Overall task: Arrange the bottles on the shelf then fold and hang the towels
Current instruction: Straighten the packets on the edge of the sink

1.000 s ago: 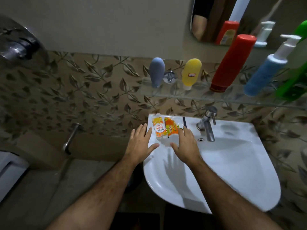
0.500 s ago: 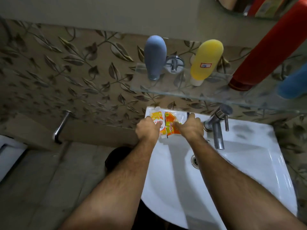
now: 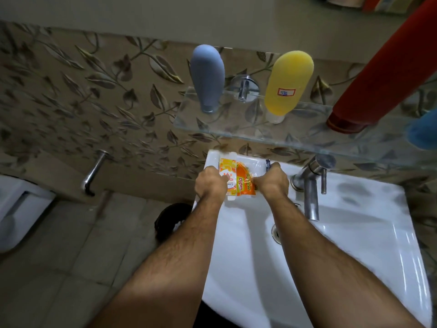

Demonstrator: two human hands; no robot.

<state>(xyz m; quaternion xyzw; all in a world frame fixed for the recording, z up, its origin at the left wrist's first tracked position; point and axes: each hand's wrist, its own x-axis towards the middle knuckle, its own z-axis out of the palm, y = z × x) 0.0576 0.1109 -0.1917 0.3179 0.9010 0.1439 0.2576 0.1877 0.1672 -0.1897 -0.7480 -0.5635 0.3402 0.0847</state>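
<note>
On the glass shelf (image 3: 236, 134) stand a grey-blue bottle (image 3: 207, 76), a yellow bottle (image 3: 286, 86) upside down on its cap, a tall red bottle (image 3: 383, 76) and, at the right edge, part of a blue bottle (image 3: 423, 133). Below it, on the back left corner of the white sink (image 3: 354, 245), lie a yellow-white packet (image 3: 228, 172) and an orange scrub-pad packet (image 3: 246, 181). My left hand (image 3: 210, 183) is closed on the yellow-white packet. My right hand (image 3: 272, 182) grips the orange packet's right side. No towels are in view.
A steel tap (image 3: 311, 185) rises just right of my right hand. A dark thin item (image 3: 268, 165) lies by my right fingertips. A wall spout (image 3: 94, 172) and a white toilet (image 3: 19, 209) are at the left, above a tiled floor.
Both hands went from hovering flat over the sink rim to closing on the two packets. The camera moved closer and lower, so the shelf bottles look larger.
</note>
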